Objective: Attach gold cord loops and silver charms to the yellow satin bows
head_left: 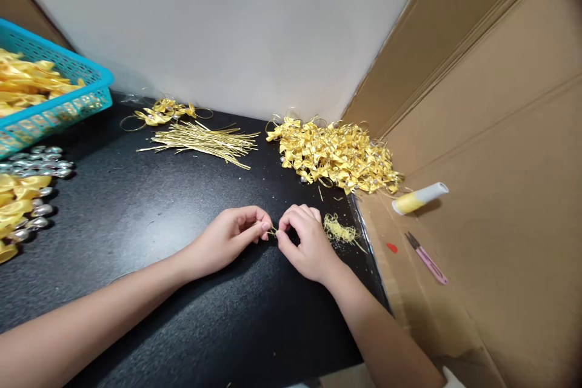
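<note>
Over the middle of the black table, my left hand (230, 235) and my right hand (305, 241) meet with their fingertips pinched. A thin gold twist tie (272, 231) spans the small gap between them, gripped at both sides. Most of its length is hidden by the fingers. Beyond the hands lies a loose bundle of gold twist ties (204, 142). Close to the right hand is a tangle of thin yellow offcuts (339, 229).
A heap of yellow ribbon bows (336, 154) fills the back right corner; a few more bows (166, 112) lie at the back. On the left are a blue basket (97, 82), silver bells (40, 209) and yellow ribbons (20, 194). Pink-handled snips (427, 259) and a tube (421, 198) lie right.
</note>
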Tool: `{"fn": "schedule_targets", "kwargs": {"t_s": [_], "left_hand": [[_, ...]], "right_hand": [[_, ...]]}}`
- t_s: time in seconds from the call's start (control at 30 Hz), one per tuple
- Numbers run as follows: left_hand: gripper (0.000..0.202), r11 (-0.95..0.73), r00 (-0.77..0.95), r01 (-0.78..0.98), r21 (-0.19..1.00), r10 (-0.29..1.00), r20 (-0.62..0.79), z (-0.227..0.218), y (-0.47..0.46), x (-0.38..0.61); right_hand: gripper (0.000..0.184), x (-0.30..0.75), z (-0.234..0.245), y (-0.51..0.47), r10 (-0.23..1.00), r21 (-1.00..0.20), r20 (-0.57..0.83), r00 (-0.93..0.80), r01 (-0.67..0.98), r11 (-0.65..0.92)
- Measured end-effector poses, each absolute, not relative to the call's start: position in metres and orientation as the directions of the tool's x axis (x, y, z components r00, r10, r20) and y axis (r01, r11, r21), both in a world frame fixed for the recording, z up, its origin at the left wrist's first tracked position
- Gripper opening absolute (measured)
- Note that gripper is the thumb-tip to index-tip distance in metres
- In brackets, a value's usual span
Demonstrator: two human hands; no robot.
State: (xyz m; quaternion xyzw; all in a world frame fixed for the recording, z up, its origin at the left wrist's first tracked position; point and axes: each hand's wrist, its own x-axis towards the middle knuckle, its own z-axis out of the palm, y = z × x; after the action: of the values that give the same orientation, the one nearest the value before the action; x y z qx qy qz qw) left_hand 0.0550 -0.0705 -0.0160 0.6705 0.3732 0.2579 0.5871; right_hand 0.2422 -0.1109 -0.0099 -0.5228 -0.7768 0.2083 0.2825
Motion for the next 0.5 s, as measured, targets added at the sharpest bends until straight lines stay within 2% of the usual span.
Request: {"fn": "schedule_targets", "kwargs": {"t_s": [0.33, 0.4, 0.5], "left_hand": [[0.022, -0.037, 0.609, 0.139, 0.990, 0.791, -0.057, -0.0165, -0.0723, 0.0569], [0.022, -0.042, 0.609, 0.129, 0.991, 0.792, -0.046, -0.0164, -0.0730, 0.0574], [0.023, -0.040, 0.594, 0.134, 0.990, 0.803, -0.048, -0.0168, -0.0741, 0.0582]], "right_hand": [[0.014, 0.2428, -0.0132, -0.1070, 0.943, -0.710, 0.185, -0.276, 0.626, 0.322], [0.014, 0.2439, -0.0112, -0.1082, 0.942, -0.730, 0.256, -0.216, 0.596, 0.335], [0.011, 0.2412, -0.0068, -0.1143, 0.893, -0.707, 0.434, -0.116, 0.571, 0.418]]}}
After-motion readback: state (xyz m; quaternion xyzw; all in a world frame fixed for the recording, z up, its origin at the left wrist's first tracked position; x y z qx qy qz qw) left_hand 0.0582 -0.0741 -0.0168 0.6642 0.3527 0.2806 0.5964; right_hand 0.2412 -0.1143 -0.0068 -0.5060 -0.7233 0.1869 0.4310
